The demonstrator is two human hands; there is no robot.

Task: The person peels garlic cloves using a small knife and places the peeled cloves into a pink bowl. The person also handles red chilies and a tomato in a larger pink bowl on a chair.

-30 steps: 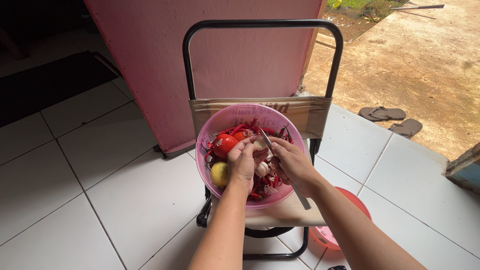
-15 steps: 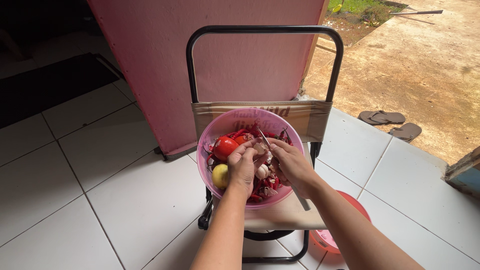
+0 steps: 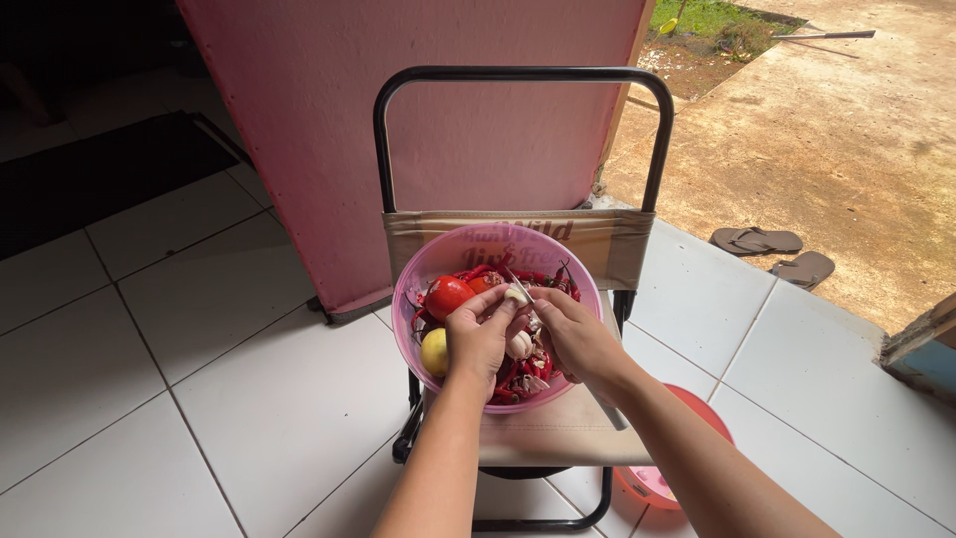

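We are working over a translucent pink bowl (image 3: 423, 267) that sits on the seat of a folding chair (image 3: 518, 75), so peelings fall back among the red chillies (image 3: 513, 384), the red tomato (image 3: 446, 295) and the yellow one (image 3: 434, 351).

Our left hand (image 3: 476, 337) is pinched shut on a garlic clove (image 3: 516, 295), thumb and fingertips holding it just above the bowl's middle, high enough for us to see the cut. Our right hand (image 3: 575, 339) is clamped around a knife (image 3: 520, 287). Its handle end juts out past the wrist toward the near right, over the seat edge, and the blade runs up and to the far left, so the long axis lies diagonally with the tip at the clove. The two hands are close together, nearly touching, which steadies the blade against the clove.

More garlic (image 3: 520, 345) lies in the bowl just beneath our hands. An orange-red basin (image 3: 665, 476) rests on the white floor tiles (image 3: 199, 379) by the chair's near right leg, and a pair of sandals (image 3: 777, 253) lies out on the bare ground to the far right.
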